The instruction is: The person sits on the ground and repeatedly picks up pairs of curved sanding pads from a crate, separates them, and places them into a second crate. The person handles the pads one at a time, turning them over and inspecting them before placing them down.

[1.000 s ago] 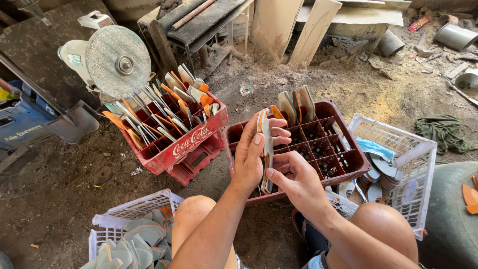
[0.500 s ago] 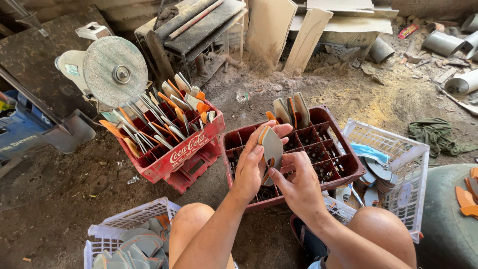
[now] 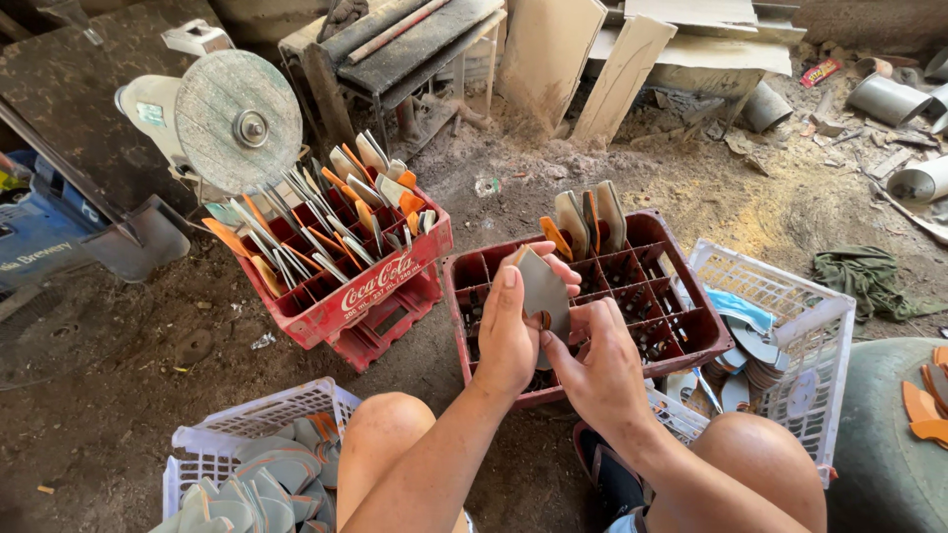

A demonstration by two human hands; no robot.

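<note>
Both hands meet over the dark red crate (image 3: 681, 326) in front of the knees. The left hand (image 3: 509, 331) wraps its fingers around a small stack of flat grey blades (image 3: 543, 288), held upright, thumb along the near edge. The right hand (image 3: 597, 370) pinches the lower edge of the same stack from beneath. More blades (image 3: 585, 219) stand in the crate's far compartments. A white basket (image 3: 790, 326) sits just to the right, and a grinding wheel (image 3: 237, 120) stands behind the second red crate (image 3: 346, 291).

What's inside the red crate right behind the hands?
The red crate has many small compartments. A few flat grey and orange pieces stand upright in its far corner. Most other slots look empty, but the left hand and right hand cover the near ones.
</note>
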